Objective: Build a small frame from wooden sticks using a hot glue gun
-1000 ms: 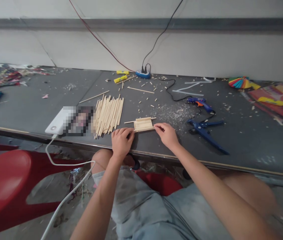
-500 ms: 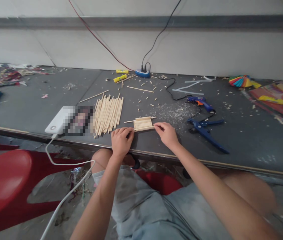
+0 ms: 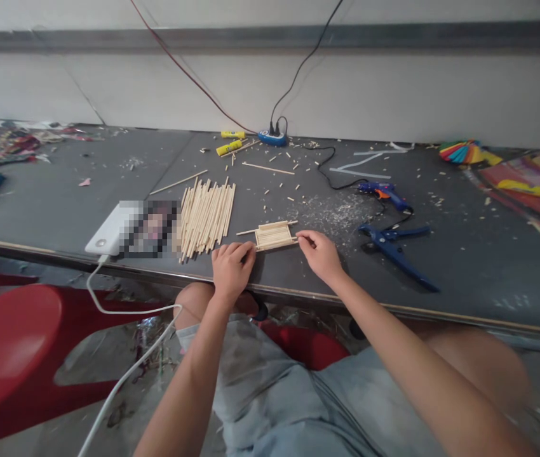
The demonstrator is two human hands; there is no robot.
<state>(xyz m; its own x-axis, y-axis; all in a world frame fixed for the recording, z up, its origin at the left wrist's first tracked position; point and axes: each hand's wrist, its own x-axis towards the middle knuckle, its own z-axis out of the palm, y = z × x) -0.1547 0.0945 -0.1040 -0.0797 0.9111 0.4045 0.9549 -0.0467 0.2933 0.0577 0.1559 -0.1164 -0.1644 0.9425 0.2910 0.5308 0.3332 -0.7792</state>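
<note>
A small rectangular frame of pale wooden sticks (image 3: pixel 272 233) lies flat on the dark table between my hands, with a longer stick poking out at its far left. Along its near edge runs a wooden stick (image 3: pixel 277 244). My left hand (image 3: pixel 233 265) is closed at the left end of this stick, thumb and fingers pinched together on it. At the right end, my right hand (image 3: pixel 320 255) pinches the stick's tip between thumb and forefinger. A pile of loose wooden sticks (image 3: pixel 207 216) lies just left of the frame.
To the right lie a blue glue gun (image 3: pixel 384 193) and a blue cutter (image 3: pixel 396 254). Farther back are yellow glue tubes (image 3: pixel 229 148) and a blue power socket (image 3: pixel 272 138). A white power bank (image 3: pixel 114 230) lies left, its cable hanging over the edge. Wood scraps (image 3: pixel 341 212) litter the table.
My right hand has shifted slightly to the right, and more of the near stick's right end shows. My left hand and the stick frame stay in place.
</note>
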